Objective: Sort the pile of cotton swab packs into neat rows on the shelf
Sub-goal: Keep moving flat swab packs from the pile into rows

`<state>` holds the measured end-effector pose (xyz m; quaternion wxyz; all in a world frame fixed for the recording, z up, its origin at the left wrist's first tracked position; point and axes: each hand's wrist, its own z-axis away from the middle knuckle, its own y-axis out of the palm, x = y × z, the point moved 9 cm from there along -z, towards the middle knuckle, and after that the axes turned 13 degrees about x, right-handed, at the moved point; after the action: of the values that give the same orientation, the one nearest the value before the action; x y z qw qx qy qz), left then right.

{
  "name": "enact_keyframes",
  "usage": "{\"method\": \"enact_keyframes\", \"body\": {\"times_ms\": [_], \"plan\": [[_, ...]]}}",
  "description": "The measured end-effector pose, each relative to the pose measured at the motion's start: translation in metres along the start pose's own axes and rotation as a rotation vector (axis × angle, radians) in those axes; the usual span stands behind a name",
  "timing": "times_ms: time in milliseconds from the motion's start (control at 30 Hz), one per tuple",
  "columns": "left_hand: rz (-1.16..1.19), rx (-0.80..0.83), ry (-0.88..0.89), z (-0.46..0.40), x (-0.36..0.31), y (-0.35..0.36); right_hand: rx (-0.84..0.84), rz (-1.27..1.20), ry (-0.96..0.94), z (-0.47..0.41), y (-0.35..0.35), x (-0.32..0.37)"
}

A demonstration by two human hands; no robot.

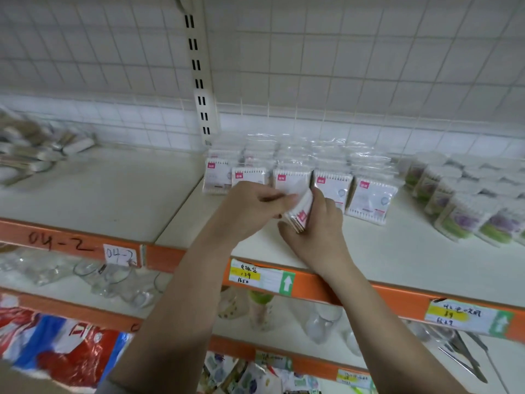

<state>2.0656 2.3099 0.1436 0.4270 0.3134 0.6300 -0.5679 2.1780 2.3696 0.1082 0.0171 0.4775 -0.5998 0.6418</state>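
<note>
Several clear cotton swab packs with small red labels stand in rows (pixel 332 177) on the white shelf (pixel 397 260), leaning toward the back wall. In front of the rows, both my hands hold a small stack of the same packs (pixel 300 213) on edge above the shelf. My right hand (pixel 315 234) grips the stack from below and behind. My left hand (pixel 252 206) pinches its top with thumb and fingers. My hands hide part of the two front packs.
Round swab tubs with purple and green labels (pixel 466 203) fill the shelf's right side. A pile of brownish packs (pixel 34 149) lies far left. The orange shelf edge (pixel 326 288) carries price tags. Glassware (pixel 113 280) sits on the shelf below.
</note>
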Motion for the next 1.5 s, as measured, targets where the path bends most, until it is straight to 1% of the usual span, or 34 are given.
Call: {"method": "enact_keyframes", "body": {"times_ms": [100,167,233,300,367,433,500,633,700,767,833,933,1000,1200,1400,1500], "plan": [[0.025,-0.046,-0.016,0.007,0.010,-0.009,0.063,-0.035,-0.011,0.001,0.008,0.005],[-0.016,-0.077,-0.045,0.009,0.016,-0.017,0.132,-0.055,-0.012,0.001,0.012,0.007],[-0.110,-0.141,-0.046,0.011,0.017,-0.033,0.195,-0.104,0.008,0.000,0.017,0.006],[-0.256,-0.234,-0.032,0.011,0.015,-0.056,0.252,-0.154,0.028,-0.003,0.020,0.004],[-0.360,-0.308,-0.022,0.010,0.016,-0.080,0.306,-0.149,0.020,-0.004,0.021,0.006],[-0.397,-0.359,-0.026,0.006,0.022,-0.103,0.331,-0.115,0.010,-0.009,0.019,0.008],[-0.416,-0.383,-0.049,-0.002,0.034,-0.121,0.316,-0.065,0.004,-0.019,0.014,0.011],[-0.450,-0.384,-0.066,-0.023,0.053,-0.142,0.144,0.054,-0.052,-0.047,-0.004,0.029],[-0.432,-0.382,-0.050,-0.032,0.055,-0.147,0.099,0.107,-0.082,-0.063,-0.008,0.040],[-0.424,-0.384,-0.027,-0.040,0.054,-0.151,0.092,0.207,-0.114,-0.083,-0.008,0.052],[-0.409,-0.383,-0.015,-0.047,0.054,-0.155,0.126,0.326,-0.138,-0.102,-0.002,0.060],[-0.390,-0.383,-0.025,-0.057,0.060,-0.159,0.186,0.536,-0.165,-0.122,0.012,0.069],[-0.386,-0.384,-0.040,-0.062,0.065,-0.161,0.193,0.607,-0.175,-0.129,0.018,0.074],[-0.347,-0.374,-0.064,-0.071,0.080,-0.154,0.182,0.575,-0.121,-0.139,0.018,0.067],[-0.322,-0.399,-0.087,-0.077,0.084,-0.152,0.070,0.644,-0.021,-0.140,0.003,0.058],[-0.298,-0.425,-0.086,-0.075,0.084,-0.149,0.057,0.603,0.015,-0.139,0.002,0.054]]}}
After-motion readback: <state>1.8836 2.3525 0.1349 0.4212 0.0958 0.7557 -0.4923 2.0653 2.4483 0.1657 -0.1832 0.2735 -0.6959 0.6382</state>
